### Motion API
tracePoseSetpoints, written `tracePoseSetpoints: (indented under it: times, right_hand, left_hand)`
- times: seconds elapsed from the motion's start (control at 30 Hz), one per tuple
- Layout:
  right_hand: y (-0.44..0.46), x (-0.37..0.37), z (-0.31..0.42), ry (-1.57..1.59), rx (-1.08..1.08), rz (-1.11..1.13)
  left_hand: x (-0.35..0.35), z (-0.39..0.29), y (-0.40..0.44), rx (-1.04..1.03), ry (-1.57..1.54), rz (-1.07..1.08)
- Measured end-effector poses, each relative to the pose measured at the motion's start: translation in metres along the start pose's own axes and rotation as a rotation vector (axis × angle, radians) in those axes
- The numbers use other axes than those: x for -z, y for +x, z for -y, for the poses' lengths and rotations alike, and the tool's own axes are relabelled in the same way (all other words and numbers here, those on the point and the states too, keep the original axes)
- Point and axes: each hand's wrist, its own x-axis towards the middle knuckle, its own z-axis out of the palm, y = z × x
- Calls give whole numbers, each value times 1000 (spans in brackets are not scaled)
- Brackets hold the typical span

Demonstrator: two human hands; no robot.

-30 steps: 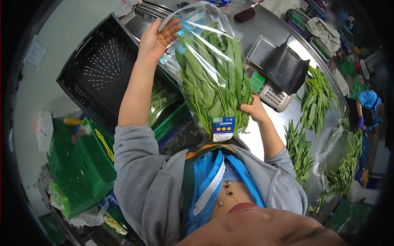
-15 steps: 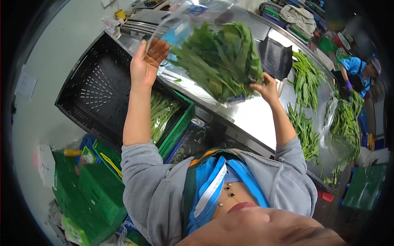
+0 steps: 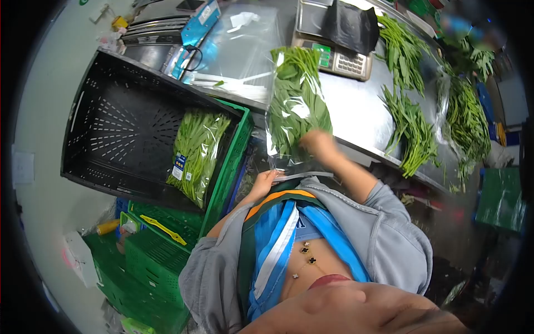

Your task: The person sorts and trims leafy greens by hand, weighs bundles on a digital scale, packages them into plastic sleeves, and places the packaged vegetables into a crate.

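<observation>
A clear plastic bag (image 3: 271,125) packed with long leafy greens (image 3: 300,83) hangs over the front edge of the steel table, its stems toward the far side. My left hand (image 3: 265,182) is at my chest, its fingers closed on the near edge of the bag, where a pale strip runs across. My right hand (image 3: 319,146) is against the near, leafy end of the greens, smeared by motion, so its fingers cannot be made out. Beside my left arm, a black crate (image 3: 119,119) holds a labelled bag of greens (image 3: 200,150).
A scale (image 3: 347,62) with a black tray (image 3: 350,25) stands on the steel table (image 3: 356,108). Flat clear bags (image 3: 245,47) lie to its left, loose bunches of greens (image 3: 411,136) to its right. Green crates (image 3: 156,261) are stacked at lower left.
The bag of greens has come down from above the table toward my chest. My left hand has gone from spread fingers to holding the bag's edge; my right hand has moved closer to me.
</observation>
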Motion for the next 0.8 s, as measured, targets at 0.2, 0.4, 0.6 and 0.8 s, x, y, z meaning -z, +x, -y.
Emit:
tracePoseSetpoints:
  times: [0.2,0.4,0.6,0.8]
  right_hand:
    - [-41,-50,70,145,188,77]
    - [-66,-21,63,89,509,158]
    - [-267,-54,-114,-221,-425,898]
    - [-152,-5,-74,-278,-53,-230]
  left_hand:
    - [-11,-12,-7,167,-352,-7]
    - [-19,-11,10,-42,29,-186]
    - [46,46,-13,-297,339,11]
    - [32,-33,23,-904,1332,-340]
